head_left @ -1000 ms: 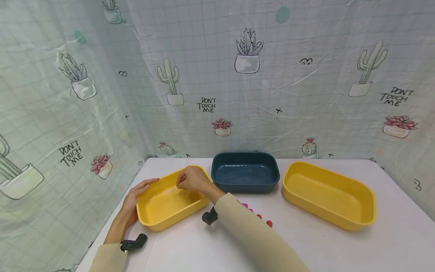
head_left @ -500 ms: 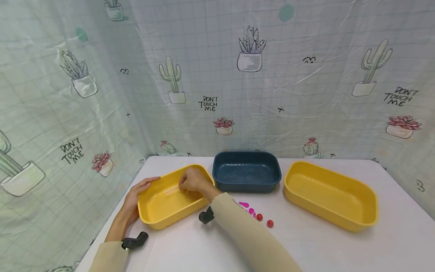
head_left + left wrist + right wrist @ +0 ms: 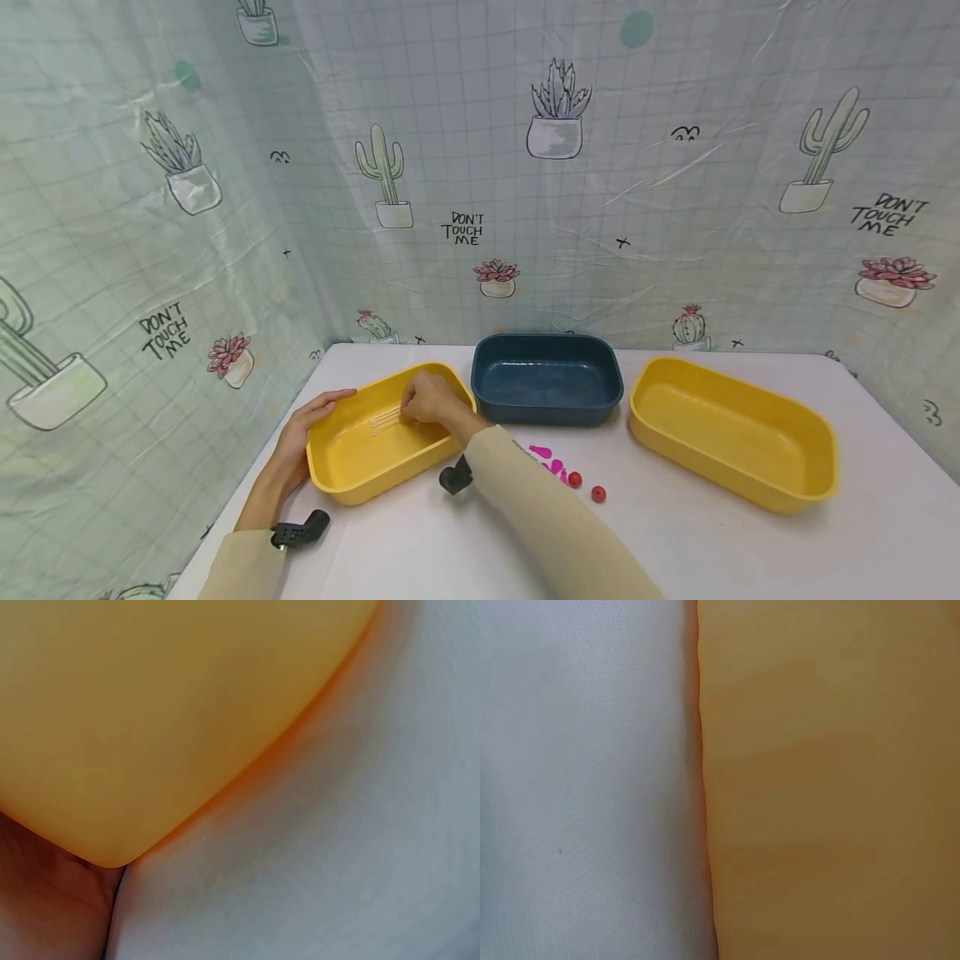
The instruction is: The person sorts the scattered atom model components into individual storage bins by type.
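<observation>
Inside the left yellow bin (image 3: 352, 487), several thin pale sticks (image 3: 384, 421) lie close together on the floor. My right hand (image 3: 431, 398) reaches over the near rim, its curled fingertips pinching the right ends of the sticks; those ends are hidden under the fingers. Along the outer left wall of that bin rests my left hand (image 3: 296, 437), fingers fairly straight and reaching the far rim. The left wrist view shows the bin's wall with part of the left hand (image 3: 52, 892) below its corner. Only yellow wall (image 3: 817, 787) and white tabletop fill the right wrist view.
A dark blue bin (image 3: 547, 415) stands at the back middle, and another yellow bin (image 3: 720, 467) to the right. Magenta pieces (image 3: 541, 452) and red balls (image 3: 598, 493) lie on the white table (image 3: 675, 550), partly covered by the right sleeve. A printed curtain hangs behind.
The sticks under my right hand now show more spread apart. The right hand has shifted slightly to the right within the bin; the left hand stays at the bin's side.
</observation>
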{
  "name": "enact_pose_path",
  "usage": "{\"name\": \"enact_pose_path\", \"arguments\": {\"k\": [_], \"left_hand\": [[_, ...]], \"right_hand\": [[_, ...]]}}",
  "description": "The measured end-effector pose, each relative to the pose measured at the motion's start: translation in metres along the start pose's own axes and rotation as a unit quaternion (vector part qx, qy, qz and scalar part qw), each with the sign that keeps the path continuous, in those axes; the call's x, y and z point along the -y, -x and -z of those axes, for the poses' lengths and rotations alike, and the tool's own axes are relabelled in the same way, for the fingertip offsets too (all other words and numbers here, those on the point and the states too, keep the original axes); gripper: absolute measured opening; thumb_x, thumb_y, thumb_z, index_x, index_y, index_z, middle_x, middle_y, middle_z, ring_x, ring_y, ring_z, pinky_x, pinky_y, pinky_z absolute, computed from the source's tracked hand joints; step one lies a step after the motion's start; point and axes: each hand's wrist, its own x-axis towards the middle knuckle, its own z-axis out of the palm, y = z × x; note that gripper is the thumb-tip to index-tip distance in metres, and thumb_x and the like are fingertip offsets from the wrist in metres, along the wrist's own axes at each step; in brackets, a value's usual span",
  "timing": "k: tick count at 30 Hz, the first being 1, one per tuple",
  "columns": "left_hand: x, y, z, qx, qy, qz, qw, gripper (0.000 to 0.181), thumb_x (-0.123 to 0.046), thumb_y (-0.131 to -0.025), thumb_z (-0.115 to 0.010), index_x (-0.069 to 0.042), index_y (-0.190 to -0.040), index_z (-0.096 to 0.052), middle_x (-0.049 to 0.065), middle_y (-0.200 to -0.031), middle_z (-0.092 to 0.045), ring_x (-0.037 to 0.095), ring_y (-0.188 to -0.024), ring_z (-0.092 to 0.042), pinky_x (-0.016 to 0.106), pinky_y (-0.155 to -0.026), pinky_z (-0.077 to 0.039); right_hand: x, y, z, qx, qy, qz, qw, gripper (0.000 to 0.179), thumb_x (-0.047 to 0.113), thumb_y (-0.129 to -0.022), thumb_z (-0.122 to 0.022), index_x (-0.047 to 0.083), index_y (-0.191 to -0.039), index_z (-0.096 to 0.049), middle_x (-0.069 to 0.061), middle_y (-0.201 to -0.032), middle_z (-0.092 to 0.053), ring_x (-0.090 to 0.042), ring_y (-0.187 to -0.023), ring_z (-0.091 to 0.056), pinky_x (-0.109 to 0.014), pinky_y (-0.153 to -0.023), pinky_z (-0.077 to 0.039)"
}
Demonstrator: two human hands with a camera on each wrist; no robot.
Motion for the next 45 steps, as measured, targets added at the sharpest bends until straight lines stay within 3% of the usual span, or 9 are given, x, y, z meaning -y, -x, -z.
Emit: {"name": "enact_pose_path", "arguments": {"k": [12,25,35,45], "left_hand": [[-0.002,0.002,0.0,0.003,0.005,-0.002,1.0,0.045,-0.029,-0.112,-0.036,-0.012,-0.151,-0.052,-0.008,-0.149,-0.055,0.0,-0.126,-0.058,0.016,-0.101,-0.051],[-0.003,0.003,-0.003,-0.001,0.001,0.005,1.0,0.046,-0.03,-0.112,-0.036,-0.013,-0.152,-0.051,-0.001,-0.155,-0.05,0.001,-0.127,-0.057,0.016,-0.102,-0.051],[-0.003,0.005,-0.002,0.0,0.007,-0.002,1.0,0.046,-0.029,-0.112,-0.036,-0.012,-0.152,-0.052,-0.009,-0.146,-0.057,0.002,-0.125,-0.06,0.018,-0.101,-0.052],[-0.003,0.004,-0.001,0.0,0.005,-0.001,1.0,0.045,-0.029,-0.112,-0.037,-0.013,-0.151,-0.053,-0.007,-0.148,-0.056,0.002,-0.124,-0.06,0.019,-0.101,-0.053]], "right_hand": [[0.001,0.0,0.0,-0.005,-0.012,-0.01,0.9999,0.008,0.01,-0.086,-0.082,0.011,-0.079,-0.077,0.001,-0.07,-0.063,-0.013,-0.062,-0.053,-0.019,-0.053,-0.04],[-0.001,0.002,0.008,0.011,-0.026,-0.006,0.9996,0.009,0.014,-0.086,-0.083,0.011,-0.081,-0.076,0.001,-0.068,-0.063,-0.012,-0.058,-0.054,-0.02,-0.051,-0.042],[0.004,0.014,0.033,0.009,-0.031,0.022,0.9992,0.004,0.013,-0.089,-0.08,0.01,-0.088,-0.077,0.0,-0.083,-0.065,-0.014,-0.071,-0.055,-0.019,-0.06,-0.044],[0.002,0.032,0.068,0.022,-0.037,0.08,0.9958,0.004,0.013,-0.092,-0.077,0.01,-0.093,-0.077,-0.003,-0.097,-0.074,-0.014,-0.081,-0.062,-0.021,-0.071,-0.055]]}}
